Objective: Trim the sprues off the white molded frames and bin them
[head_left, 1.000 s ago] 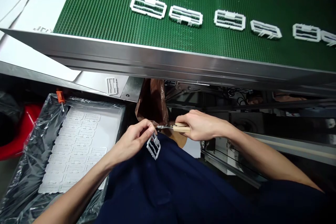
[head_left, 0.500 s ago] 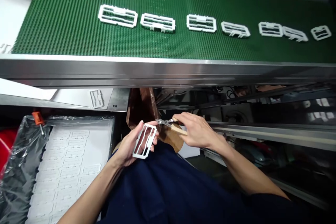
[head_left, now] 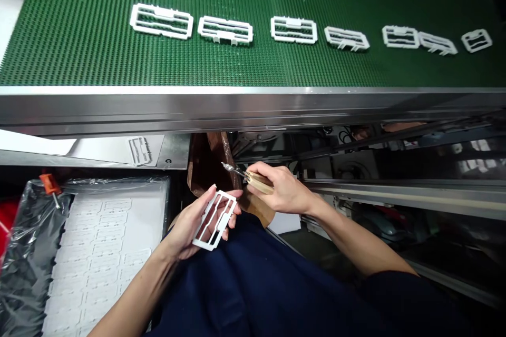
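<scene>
A white plastic frame (head_left: 225,222) with long slots is held tilted in my left hand (head_left: 196,219), thumb along its upper left edge and fingertips showing at the right. My right hand (head_left: 288,190) is wrapped round the tan handles of a pair of cutting pliers (head_left: 259,181). The pliers' metal jaws point left, above the frame and apart from it, in front of an open brown bag or box. Several similar white frames (head_left: 293,30) lie in a row on the green conveyor belt (head_left: 237,71) beyond my hands.
The conveyor's metal rail (head_left: 253,108) runs across the view. At lower left, a box lined with dark plastic (head_left: 29,253) holds rows of frames under a pale sheet. An orange-handled screwdriver (head_left: 50,184) rests at its edge. Another frame (head_left: 139,151) lies on the metal shelf.
The pliers have moved left and up, away from the frame's top corner, and their handles have come together. The left hand still holds the frame, slightly lower. Belt frames appear shifted left.
</scene>
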A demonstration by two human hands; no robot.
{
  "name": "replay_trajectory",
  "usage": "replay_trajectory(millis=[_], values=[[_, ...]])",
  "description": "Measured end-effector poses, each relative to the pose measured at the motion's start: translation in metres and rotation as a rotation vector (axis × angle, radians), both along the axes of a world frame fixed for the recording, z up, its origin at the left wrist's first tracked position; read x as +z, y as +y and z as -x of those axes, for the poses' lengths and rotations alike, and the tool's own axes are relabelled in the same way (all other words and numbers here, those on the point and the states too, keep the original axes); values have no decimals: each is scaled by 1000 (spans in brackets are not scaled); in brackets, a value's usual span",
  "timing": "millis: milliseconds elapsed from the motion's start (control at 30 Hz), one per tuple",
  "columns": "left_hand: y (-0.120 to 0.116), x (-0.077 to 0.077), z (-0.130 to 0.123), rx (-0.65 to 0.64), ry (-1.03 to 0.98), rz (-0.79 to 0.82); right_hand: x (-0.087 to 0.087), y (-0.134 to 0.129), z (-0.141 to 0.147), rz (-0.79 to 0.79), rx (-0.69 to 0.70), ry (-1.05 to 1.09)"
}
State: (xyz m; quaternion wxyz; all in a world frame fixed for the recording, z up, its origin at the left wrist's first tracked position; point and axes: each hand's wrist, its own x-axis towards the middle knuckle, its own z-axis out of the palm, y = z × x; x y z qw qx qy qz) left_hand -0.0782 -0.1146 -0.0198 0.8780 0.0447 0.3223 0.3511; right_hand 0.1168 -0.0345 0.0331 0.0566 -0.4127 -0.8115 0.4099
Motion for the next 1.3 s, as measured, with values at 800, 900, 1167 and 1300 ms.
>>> replay_trajectory(millis=[800, 900, 1167, 1300], values=[[-3, 4, 6, 71, -7, 26, 6, -14, -16, -126, 173, -290], [-5, 5, 6, 63, 4, 13, 8, -15, -15, -153, 178, -310], [-8, 5, 8, 41, 46, -1, 9, -15, -16, -147, 178, -319], [-11, 2, 9, 35, 50, -9, 10, -15, -14, -115, 181, -321]])
